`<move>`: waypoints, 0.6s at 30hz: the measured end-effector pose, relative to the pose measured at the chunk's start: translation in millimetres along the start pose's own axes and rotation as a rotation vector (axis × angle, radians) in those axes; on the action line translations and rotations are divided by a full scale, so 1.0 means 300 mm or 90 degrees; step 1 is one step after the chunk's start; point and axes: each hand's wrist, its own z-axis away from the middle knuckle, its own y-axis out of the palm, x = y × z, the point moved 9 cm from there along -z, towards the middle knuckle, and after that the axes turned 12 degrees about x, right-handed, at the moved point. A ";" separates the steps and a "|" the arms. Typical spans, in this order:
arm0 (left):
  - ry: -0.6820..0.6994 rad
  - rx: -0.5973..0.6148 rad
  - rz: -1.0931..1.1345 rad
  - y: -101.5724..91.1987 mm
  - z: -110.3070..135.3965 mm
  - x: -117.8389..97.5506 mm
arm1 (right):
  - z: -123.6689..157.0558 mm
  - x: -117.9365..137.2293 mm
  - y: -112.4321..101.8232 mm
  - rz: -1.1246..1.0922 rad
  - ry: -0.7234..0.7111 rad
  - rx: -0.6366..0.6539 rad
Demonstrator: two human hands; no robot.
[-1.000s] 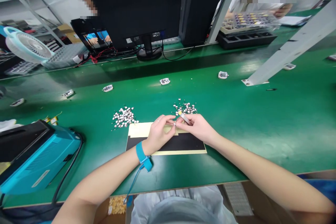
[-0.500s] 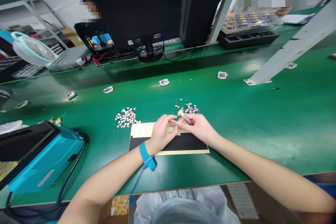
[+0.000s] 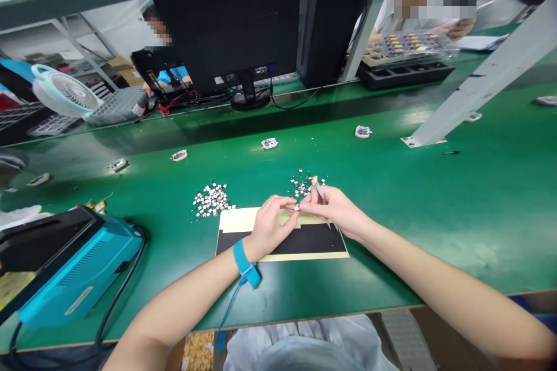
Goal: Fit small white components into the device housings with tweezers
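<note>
My left hand (image 3: 274, 223), with a blue wrist strap (image 3: 246, 261), is closed, its thumb and fingertips around a small white part (image 3: 296, 207) with dark markings. The thumb and forefinger of my right hand (image 3: 333, 208) reach the same part from the right. Tucked in that hand is a pair of tweezers (image 3: 320, 192), its yellowish end up and its points down toward the sheet. Below both hands lies a black and pale yellow sheet (image 3: 313, 240). Piles of similar small parts sit beyond, a left pile (image 3: 212, 200) and a right pile (image 3: 301, 185), partly hidden by my right hand.
White-rimmed units (image 3: 269, 143) stand in a spaced row across the green bench (image 3: 174, 278). A teal machine (image 3: 82, 266) with a black cable is at left. A monitor (image 3: 235, 29), a fan (image 3: 67, 93) and a slanted post (image 3: 470, 93) stand farther back. Another person sits beyond, upper right.
The tweezers have turned in my right hand, their yellowish end swinging right and their points now showing below the hand. The small part shows more clearly between my fingers. The view has shifted slightly.
</note>
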 end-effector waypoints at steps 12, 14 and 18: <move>-0.190 0.197 -0.186 -0.046 -0.079 0.142 | 0.002 0.002 -0.083 0.345 -0.004 -0.109; -0.276 0.220 -0.279 -0.128 -0.092 0.223 | 0.003 0.005 -0.086 0.425 0.000 -0.083; -0.458 0.265 -0.436 -0.275 -0.064 0.368 | 0.015 0.002 -0.004 0.545 0.007 0.096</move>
